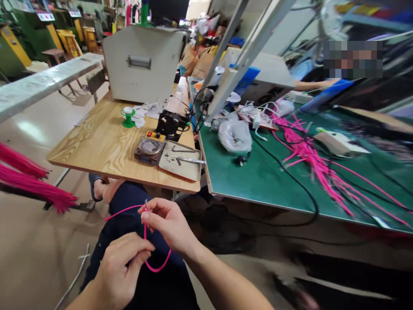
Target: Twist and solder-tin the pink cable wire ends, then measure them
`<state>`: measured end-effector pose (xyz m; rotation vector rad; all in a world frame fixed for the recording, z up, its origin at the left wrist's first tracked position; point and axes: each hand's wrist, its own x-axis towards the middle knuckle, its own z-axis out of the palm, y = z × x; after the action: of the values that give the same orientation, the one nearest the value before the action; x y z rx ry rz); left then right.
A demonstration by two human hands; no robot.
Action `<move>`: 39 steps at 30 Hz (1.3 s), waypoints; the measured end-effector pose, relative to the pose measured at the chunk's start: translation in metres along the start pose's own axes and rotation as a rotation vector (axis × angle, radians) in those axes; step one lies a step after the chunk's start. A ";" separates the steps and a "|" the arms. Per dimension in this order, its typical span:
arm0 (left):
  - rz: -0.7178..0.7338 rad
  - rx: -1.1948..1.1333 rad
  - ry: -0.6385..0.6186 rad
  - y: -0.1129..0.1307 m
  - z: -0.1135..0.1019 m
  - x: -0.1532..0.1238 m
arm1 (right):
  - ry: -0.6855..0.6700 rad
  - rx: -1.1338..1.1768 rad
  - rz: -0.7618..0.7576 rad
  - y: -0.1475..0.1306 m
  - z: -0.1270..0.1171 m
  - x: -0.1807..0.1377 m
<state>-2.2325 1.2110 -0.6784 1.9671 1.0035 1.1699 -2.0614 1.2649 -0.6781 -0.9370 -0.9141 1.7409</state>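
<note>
My right hand (167,224) pinches the end of a thin pink wire (155,268) between thumb and fingertips, above my lap. The wire loops down below that hand and also runs off to the left over my dark trousers. My left hand (119,269) is curled closed just below, gripping the same wire lower down. Both hands are held in front of the wooden table (106,148), away from its top.
The wooden table carries a small scale (150,148), a metal tray with tweezers (180,160), a green tape holder (128,117) and a white machine box (142,62). Pink wires (309,159) lie on the green bench (258,176). Pink wire bundles (32,181) hang left. Another person sits far right.
</note>
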 end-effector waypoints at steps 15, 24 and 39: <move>-0.880 -0.782 0.329 0.011 -0.011 0.033 | -0.064 0.151 -0.103 0.016 0.014 0.002; -0.858 -0.792 0.262 0.010 -0.009 0.031 | -0.019 0.165 -0.074 0.014 0.006 0.004; -0.835 -0.781 0.250 0.006 -0.008 0.028 | 0.000 0.140 -0.095 0.011 0.006 0.003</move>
<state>-2.2295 1.2325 -0.6586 0.6851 1.0947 1.0697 -2.0718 1.2633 -0.6853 -0.7903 -0.8128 1.7001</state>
